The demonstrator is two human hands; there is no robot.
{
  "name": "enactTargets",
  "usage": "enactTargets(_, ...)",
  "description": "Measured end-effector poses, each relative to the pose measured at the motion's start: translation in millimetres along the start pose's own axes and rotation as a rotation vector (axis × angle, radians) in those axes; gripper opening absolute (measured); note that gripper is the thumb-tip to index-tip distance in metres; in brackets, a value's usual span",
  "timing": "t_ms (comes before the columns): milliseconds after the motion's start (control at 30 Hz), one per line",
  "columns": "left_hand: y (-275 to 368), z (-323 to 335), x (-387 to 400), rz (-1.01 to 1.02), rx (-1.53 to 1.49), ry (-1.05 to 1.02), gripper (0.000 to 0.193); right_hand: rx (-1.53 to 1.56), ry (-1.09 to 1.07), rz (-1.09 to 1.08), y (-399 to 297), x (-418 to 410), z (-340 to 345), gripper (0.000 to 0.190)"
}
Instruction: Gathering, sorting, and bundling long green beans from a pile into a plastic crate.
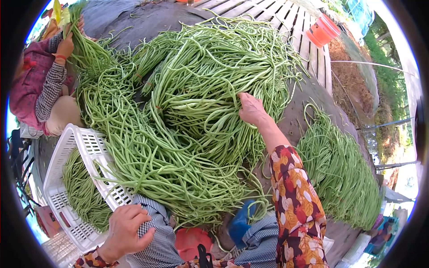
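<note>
A large heap of green yard-long beans [187,160] spreads over the dark ground sheet before me. My right hand [251,108] reaches out to the far part of the heap, its fingertips among the beans; whether they grip any is hidden. Near my knee, above the checkered cloth on my leg, my left hand [129,227] hangs with its fingers apart and nothing in it. Just beyond it, a white plastic crate [55,187] leans tilted, with more beans [83,191] inside. Some beans in the heap are bundled with red bands [158,107].
At the left a person [40,87] sits holding a bunch of long beans [85,53]. Another pile of beans [338,174] lies at the right. A red bucket [322,30] stands on wooden slats [285,16]. A blue boot [241,224] and a red object [192,243] are near my legs.
</note>
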State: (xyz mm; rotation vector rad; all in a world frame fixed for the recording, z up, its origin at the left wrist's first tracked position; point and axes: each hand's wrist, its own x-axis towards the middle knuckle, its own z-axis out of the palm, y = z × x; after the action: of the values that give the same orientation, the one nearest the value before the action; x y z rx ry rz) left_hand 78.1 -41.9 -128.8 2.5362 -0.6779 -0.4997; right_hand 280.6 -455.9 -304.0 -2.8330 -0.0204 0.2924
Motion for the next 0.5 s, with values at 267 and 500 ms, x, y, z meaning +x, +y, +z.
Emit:
enactTargets(267,-1.0,-0.7,-1.1,0.003,-0.016,0.011,0.021,-0.287,-0.507,0.09,-11.3,-8.0,-55.3,0.074)
enactTargets(500,-2.2,0.1,-5.5,0.014,-0.029,0.046,0.021,-0.289,-0.284,-0.331,-12.7,-51.8,-57.0,0.071)
